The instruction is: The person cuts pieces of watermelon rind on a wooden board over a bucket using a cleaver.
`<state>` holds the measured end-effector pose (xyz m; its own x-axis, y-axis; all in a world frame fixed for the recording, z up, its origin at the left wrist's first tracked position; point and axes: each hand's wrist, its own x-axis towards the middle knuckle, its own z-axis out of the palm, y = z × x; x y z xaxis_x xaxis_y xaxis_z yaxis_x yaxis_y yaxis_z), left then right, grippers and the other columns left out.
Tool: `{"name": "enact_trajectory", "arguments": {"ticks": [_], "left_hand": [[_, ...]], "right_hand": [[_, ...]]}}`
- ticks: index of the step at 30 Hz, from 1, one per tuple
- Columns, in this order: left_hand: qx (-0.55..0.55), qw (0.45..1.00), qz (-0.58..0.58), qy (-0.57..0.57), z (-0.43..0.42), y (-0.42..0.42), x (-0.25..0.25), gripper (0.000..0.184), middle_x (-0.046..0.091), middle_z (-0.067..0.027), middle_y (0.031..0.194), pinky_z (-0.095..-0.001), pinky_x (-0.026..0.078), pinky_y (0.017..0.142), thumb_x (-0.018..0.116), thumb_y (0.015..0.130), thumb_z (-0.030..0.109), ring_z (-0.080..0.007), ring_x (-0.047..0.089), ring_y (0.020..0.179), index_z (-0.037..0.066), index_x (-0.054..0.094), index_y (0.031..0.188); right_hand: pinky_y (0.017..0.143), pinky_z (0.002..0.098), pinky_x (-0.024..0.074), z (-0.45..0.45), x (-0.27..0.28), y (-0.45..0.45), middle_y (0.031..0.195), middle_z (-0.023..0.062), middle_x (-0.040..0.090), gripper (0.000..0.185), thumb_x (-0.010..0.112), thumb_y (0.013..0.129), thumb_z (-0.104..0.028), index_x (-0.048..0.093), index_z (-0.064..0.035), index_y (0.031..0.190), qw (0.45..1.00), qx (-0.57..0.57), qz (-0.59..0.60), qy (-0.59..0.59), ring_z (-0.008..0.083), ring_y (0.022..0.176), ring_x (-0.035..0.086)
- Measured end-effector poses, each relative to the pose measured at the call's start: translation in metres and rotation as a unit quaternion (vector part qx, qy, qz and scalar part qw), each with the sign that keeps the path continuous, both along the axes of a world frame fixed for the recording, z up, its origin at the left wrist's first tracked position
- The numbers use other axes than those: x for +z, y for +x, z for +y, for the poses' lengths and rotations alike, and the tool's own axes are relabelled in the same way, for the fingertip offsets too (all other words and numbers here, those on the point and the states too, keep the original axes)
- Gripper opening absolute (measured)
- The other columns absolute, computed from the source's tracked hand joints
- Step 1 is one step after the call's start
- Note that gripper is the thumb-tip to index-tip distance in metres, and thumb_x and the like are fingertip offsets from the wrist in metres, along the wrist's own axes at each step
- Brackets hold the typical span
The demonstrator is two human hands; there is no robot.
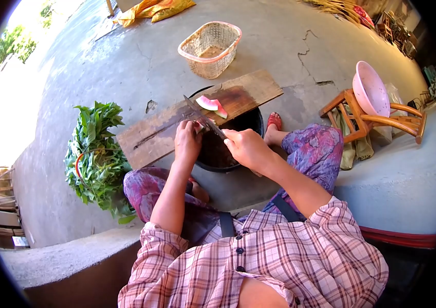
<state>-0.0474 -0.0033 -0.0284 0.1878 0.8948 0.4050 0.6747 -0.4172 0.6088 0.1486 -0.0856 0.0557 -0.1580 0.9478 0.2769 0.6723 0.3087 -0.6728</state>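
Observation:
A wooden board (pixel 148 134) lies tilted across a black tub (pixel 260 119) with dark contents. My right hand (pixel 248 150) is closed round the handle end of a knife (pixel 202 117), whose blade reaches up and left over the board. Beside the blade, my left hand (pixel 187 141) has its fingers closed on a small piece of watermelon rind (pixel 199 126) at the board's near edge. Two watermelon rind pieces, one (pixel 207 103) broad and pale with pink, the other (pixel 221 109) narrower, rest on the board just beyond the knife.
Leafy greens (pixel 97 154) fill a basket at the left. Beyond the board stands a woven plastic basket (pixel 211 66). A wooden chair (pixel 354 115) with a pink basin (pixel 371 90) is on the right. Yellow cloth or sacking (pixel 164 10) lies at the top.

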Motion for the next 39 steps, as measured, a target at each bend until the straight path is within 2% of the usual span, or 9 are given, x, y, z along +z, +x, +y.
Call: {"name": "enact_trajectory", "arguments": {"ticks": [4, 7, 10, 13, 15, 22, 25, 34, 39], "left_hand": [[-0.005, 1.0, 0.002, -0.01, -0.001, -0.003, -0.002, 0.023, 0.064, -0.0163, 0.1, -0.0431, 0.054, 0.079, 0.072, 0.079, 0.001, -0.0366, 0.067, 0.089, 0.001, 0.063, 0.101], [-0.022, 0.998, -0.01, -0.059, 0.001, -0.005, -0.002, 0.024, 0.061, -0.0154, 0.102, -0.0448, 0.05, 0.084, 0.071, 0.077, 0.0, -0.0388, 0.059, 0.098, 0.004, 0.062, 0.099], [-0.022, 0.998, -0.007, -0.062, 0.002, -0.005, -0.004, 0.024, 0.061, -0.0147, 0.1, -0.0447, 0.05, 0.084, 0.072, 0.077, 0.0, -0.0386, 0.059, 0.099, 0.004, 0.062, 0.098], [-0.022, 0.999, 0.014, -0.021, 0.003, -0.006, -0.006, 0.02, 0.064, -0.0164, 0.096, -0.0414, 0.054, 0.076, 0.073, 0.079, 0.001, -0.0346, 0.067, 0.087, 0.002, 0.064, 0.097], [-0.021, 1.0, 0.015, 0.001, 0.004, -0.004, -0.007, 0.02, 0.064, -0.0167, 0.097, -0.0417, 0.054, 0.076, 0.072, 0.079, 0.001, -0.0356, 0.066, 0.088, 0.002, 0.065, 0.097], [0.01, 1.0, -0.003, 0.003, -0.004, -0.002, 0.0, 0.02, 0.064, -0.0175, 0.099, -0.0427, 0.054, 0.078, 0.07, 0.078, 0.001, -0.0372, 0.066, 0.09, 0.001, 0.064, 0.097], [-0.002, 1.0, -0.009, -0.014, -0.003, -0.003, -0.001, 0.02, 0.064, -0.0171, 0.099, -0.0423, 0.054, 0.079, 0.07, 0.078, 0.0, -0.0369, 0.066, 0.09, 0.001, 0.064, 0.097], [-0.03, 1.0, 0.0, 0.0, 0.0, -0.006, -0.001, 0.019, 0.064, -0.0167, 0.096, -0.0421, 0.054, 0.077, 0.07, 0.079, 0.0, -0.0363, 0.067, 0.088, 0.001, 0.064, 0.097], [-0.012, 1.0, -0.001, 0.0, 0.0, -0.007, -0.007, 0.019, 0.064, -0.017, 0.096, -0.0416, 0.055, 0.077, 0.07, 0.079, 0.001, -0.0357, 0.067, 0.088, 0.001, 0.064, 0.097]], "right_hand": [[0.061, 0.0497, 0.0542, -0.01, 0.016, 0.002, 0.07, 0.0242, 0.066, 0.018, 0.061, 0.091, -0.015, 0.069, -0.0003, 0.098, 0.999, 0.022, -0.022, -0.023, 0.0419, 0.066, 0.066], [0.062, 0.0491, 0.0553, -0.012, 0.016, 0.001, 0.07, 0.0236, 0.066, 0.016, 0.061, 0.091, -0.014, 0.068, -0.0002, 0.095, 0.998, 0.029, -0.059, -0.021, 0.0414, 0.066, 0.067], [0.062, 0.0488, 0.056, -0.007, 0.017, -0.002, 0.07, 0.0234, 0.066, 0.015, 0.061, 0.091, -0.014, 0.068, -0.0003, 0.091, 0.996, 0.033, -0.069, -0.039, 0.0413, 0.066, 0.067], [0.062, 0.049, 0.0558, 0.005, 0.012, -0.005, 0.07, 0.0237, 0.066, 0.015, 0.06, 0.091, -0.014, 0.067, -0.0003, 0.089, 0.996, 0.032, -0.073, -0.047, 0.0417, 0.066, 0.067], [0.062, 0.0494, 0.0552, 0.012, -0.001, -0.007, 0.07, 0.0241, 0.066, 0.016, 0.06, 0.091, -0.014, 0.068, 0.0002, 0.09, 0.997, 0.024, -0.068, -0.035, 0.0419, 0.066, 0.067], [0.061, 0.05, 0.0532, -0.008, 0.004, 0.001, 0.071, 0.0255, 0.065, 0.023, 0.061, 0.091, -0.014, 0.069, -0.0001, 0.107, 1.0, 0.012, 0.012, -0.02, 0.0432, 0.067, 0.065], [0.062, 0.05, 0.0535, -0.013, 0.016, 0.002, 0.071, 0.0255, 0.065, 0.023, 0.062, 0.091, -0.015, 0.069, 0.0002, 0.107, 0.999, 0.027, 0.016, -0.04, 0.0432, 0.067, 0.066], [0.064, 0.0496, 0.0553, 0.001, 0.009, -0.006, 0.071, 0.0239, 0.066, 0.014, 0.061, 0.091, -0.014, 0.066, -0.0012, 0.088, 0.997, 0.037, -0.054, -0.049, 0.042, 0.068, 0.067], [0.062, 0.05, 0.0537, 0.0, -0.007, -0.007, 0.072, 0.0245, 0.065, 0.017, 0.06, 0.091, -0.014, 0.068, -0.0005, 0.098, 0.999, 0.019, -0.005, -0.049, 0.0433, 0.068, 0.065]]}}
